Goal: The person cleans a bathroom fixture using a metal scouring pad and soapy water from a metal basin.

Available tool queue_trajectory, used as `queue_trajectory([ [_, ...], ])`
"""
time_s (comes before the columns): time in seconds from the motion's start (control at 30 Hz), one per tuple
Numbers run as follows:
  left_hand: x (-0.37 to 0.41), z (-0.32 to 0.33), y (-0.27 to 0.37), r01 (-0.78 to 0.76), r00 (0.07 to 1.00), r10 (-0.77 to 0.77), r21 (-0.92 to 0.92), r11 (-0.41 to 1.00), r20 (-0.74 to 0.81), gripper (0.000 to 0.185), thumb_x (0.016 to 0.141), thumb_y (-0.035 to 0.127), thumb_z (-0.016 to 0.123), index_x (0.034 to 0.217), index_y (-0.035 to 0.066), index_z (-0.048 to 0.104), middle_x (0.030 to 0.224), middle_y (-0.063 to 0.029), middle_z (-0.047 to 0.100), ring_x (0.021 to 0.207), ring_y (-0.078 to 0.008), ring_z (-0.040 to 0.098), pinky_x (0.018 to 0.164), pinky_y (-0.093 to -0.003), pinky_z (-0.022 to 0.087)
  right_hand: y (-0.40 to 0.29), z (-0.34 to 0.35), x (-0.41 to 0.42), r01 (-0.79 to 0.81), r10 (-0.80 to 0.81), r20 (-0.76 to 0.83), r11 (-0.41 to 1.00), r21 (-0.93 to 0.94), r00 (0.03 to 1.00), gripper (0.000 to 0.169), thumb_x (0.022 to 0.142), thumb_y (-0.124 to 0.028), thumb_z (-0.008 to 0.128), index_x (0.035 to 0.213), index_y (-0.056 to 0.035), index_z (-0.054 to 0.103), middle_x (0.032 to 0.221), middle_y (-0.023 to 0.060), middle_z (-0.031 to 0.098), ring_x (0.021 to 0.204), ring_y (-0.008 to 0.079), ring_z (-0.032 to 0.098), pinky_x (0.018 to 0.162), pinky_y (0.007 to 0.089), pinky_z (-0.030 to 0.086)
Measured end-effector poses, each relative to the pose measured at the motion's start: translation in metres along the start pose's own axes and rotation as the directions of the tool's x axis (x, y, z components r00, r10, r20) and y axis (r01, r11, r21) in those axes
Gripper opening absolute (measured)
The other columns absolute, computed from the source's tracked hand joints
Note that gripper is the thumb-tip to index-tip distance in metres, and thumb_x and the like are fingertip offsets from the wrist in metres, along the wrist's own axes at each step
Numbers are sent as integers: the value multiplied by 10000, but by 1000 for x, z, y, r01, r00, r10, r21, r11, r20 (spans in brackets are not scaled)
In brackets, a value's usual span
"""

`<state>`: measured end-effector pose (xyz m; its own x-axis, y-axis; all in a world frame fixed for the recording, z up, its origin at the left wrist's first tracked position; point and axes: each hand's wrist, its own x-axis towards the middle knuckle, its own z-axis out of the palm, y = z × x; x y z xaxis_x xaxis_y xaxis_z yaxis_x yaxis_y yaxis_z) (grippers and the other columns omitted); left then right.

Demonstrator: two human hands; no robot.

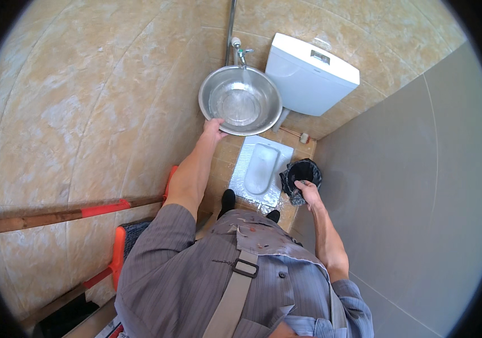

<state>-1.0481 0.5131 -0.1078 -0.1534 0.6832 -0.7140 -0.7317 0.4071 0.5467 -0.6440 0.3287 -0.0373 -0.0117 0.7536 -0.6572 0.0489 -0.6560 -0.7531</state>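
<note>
My left hand [214, 128] grips the near-left rim of a wide stainless steel basin [241, 103]. The basin is under a wall tap [242, 55], and water runs from the tap into it. My right hand [308, 193] holds a dark, crumpled, wet-looking scourer or cloth [297, 197]; which of the two I cannot tell. It is at the near edge of a bin lined with a black plastic bag [302, 170]. Between my hands, lower down, a white ceramic squat toilet [261, 169] lies in the floor, its surface wet.
A white cistern [310, 78] hangs on the tiled wall, right of the basin. A small brush [304, 137] lies in the back corner. Wooden handles with red parts [101, 209] and an orange-framed mop or brush head [119, 253] stand at the left. A grey wall [393, 169] rises at the right.
</note>
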Motion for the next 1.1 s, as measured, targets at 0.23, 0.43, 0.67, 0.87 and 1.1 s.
queue_trajectory([
  [0.23,4,-7,-2,71,997,-70,-28,997,30,445,789,-58,512,1217,38,438,1181,-228,517,1041,-400,573,850,-634,487,20,-33,-7,-79,78,-66,997,-23,995,313,863,-237,647,1050,10,609,905,57,645,770,136,595,676,292,485],
  [0.43,0,-5,10,132,991,-133,32,991,34,408,767,-41,525,1168,-20,452,1130,-221,527,1033,-399,563,896,-610,473,24,-33,-11,-68,65,-121,997,-20,991,284,873,-253,639,1015,-8,612,833,30,620,709,123,573,641,294,481],
  [0.67,-3,0,18,147,987,-151,75,986,46,427,751,-31,542,1169,-19,453,1157,-215,521,1088,-391,532,946,-617,431,20,-24,-4,-80,80,-62,997,0,995,396,883,-346,633,1046,14,617,897,46,638,752,132,583,675,284,480],
  [0.87,7,-8,28,150,987,-156,130,980,31,424,746,-21,546,1162,-15,465,1165,-210,522,1081,-389,540,936,-605,442,25,-17,18,-16,10,-127,999,-45,992,423,891,-431,605,987,-19,622,784,15,596,660,121,548,609,271,471],
  [1.1,-1,-4,30,129,990,-136,151,980,36,406,744,-15,540,1146,-21,479,1141,-204,550,1050,-381,566,926,-589,458,29,-19,17,-53,50,-75,998,-34,996,424,897,-422,599,1031,-20,610,862,35,593,679,127,559,583,289,485],
])
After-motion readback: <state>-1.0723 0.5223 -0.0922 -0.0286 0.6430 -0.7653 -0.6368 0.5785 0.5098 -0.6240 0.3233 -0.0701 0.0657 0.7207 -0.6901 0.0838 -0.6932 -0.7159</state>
